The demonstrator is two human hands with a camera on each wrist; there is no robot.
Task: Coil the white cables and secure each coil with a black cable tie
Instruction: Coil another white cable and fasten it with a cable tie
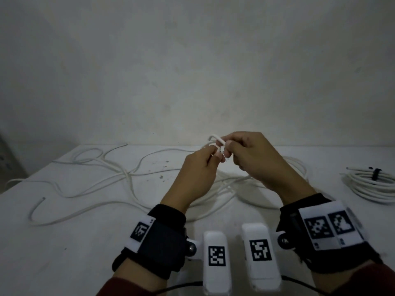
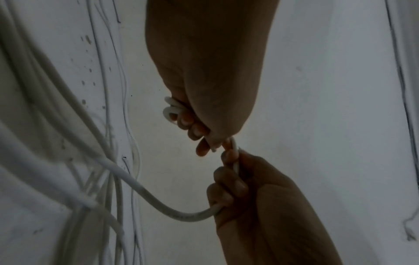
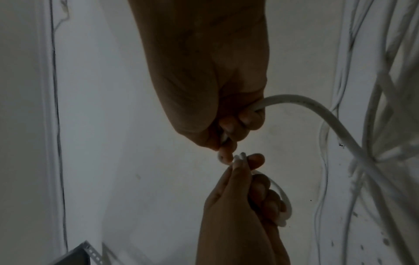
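White cable (image 1: 215, 141) pinched between left hand (image 1: 197, 167) and right hand (image 1: 254, 159) at twelve o'clock — first small loops forming — next, feed slack from nine o'clock.

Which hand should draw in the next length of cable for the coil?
Right: the right hand grips the white cable where it trails to the table, while the left hand pinches the small loops.

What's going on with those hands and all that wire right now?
Left hand and right hand both grip the white cable, starting small loops. One tied coil lies right. Loose cable sprawls on the table.
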